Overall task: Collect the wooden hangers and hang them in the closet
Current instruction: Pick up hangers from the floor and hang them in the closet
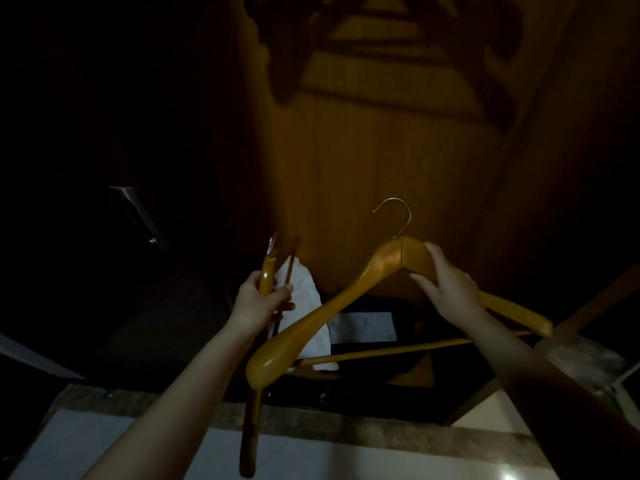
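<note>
I stand in front of a dim wooden closet point(381, 161). My right hand point(446, 285) grips a yellow wooden hanger point(311, 327) near its top, just right of the metal hook point(398, 213); the hanger is tilted, its left end low. My left hand point(259, 303) holds one or more further wooden hangers point(251, 427) seen edge-on, pointing up and down. Dark hangers point(381, 46) hang high at the top of the closet, mostly in shadow.
On the closet floor lie a white cloth point(301, 296), a white sheet point(363, 327) and dark items. An open door with a metal handle point(138, 213) stands at the left. A marble sill point(311, 427) and pale floor tiles point(138, 445) lie below.
</note>
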Available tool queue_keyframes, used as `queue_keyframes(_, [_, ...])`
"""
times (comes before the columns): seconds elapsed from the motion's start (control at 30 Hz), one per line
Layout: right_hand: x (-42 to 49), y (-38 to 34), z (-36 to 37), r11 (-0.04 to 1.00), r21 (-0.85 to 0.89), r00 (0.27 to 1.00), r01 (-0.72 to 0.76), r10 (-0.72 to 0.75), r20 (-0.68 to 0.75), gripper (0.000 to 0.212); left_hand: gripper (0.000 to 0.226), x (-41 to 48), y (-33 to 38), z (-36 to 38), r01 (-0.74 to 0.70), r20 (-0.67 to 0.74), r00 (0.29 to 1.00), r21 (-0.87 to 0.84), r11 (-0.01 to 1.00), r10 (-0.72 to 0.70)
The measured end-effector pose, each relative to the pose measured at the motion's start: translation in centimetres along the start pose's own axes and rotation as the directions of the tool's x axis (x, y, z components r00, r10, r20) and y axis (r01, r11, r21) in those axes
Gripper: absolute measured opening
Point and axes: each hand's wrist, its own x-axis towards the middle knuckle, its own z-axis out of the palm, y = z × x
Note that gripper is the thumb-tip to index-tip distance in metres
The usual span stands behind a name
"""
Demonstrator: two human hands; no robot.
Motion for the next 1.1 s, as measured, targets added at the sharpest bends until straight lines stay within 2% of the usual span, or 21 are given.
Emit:
queue_keyframes(0.17, [0.7,2.6,-3.2,0.988,-0.148,0.992,0.047,-0.064,-0.112,0.062,0.019,0.9,0.5,2.4,-0.023,-0.204,0.978,0.115,0.993,0.046])
queue_keyframes(0.23, [1.3,3.4,-4.1,0.978,-0.204,0.987,0.030,-0.062,-0.148,0.062,0.013,1.0,0.8,3.5,-0.006,-0.251,0.968,0.061,0.998,0.021])
queue_keyframes(0.33, [2.1,4.1,-4.7,0.969,-0.242,0.984,0.055,-0.094,-0.153,0.061,0.023,0.6,1.4,5.6,-0.017,-0.291,0.957,-0.064,0.998,-0.002])
queue_keyframes(0.53, [3.5,3.8,-4.8,0.964,-0.237,0.983,0.117,-0.146,-0.111,0.061,0.030,-0.3,3.6,11.4,-0.130,-0.319,0.947,-0.253,0.959,0.044])
queue_keyframes(0.67, [3.6,3.1,-4.5,0.951,-0.239,0.975,0.197,-0.216,-0.056,0.061,0.037,-0.6,5.5,13.9,-0.252,-0.279,0.944,-0.275,0.928,0.174])
queue_keyframes(0.73, [3.6,2.8,-4.4,0.937,-0.248,0.964,0.248,-0.265,-0.038,0.061,0.031,-0.7,6.8,14.9,-0.318,-0.272,0.932,-0.299,0.900,0.239])
queue_keyframes(0.9, [3.5,2.1,-4.7,0.928,-0.180,0.944,0.327,-0.330,0.016,0.061,0.033,-0.5,9.8,15.6,-0.398,-0.240,0.910,-0.268,0.877,0.339])
queue_keyframes(1.1, [3.7,2.0,-5.9,0.921,-0.151,0.932,0.358,-0.363,-0.006,0.061,0.036,-0.3,10.8,15.3,-0.444,-0.276,0.881,-0.209,0.871,0.383])
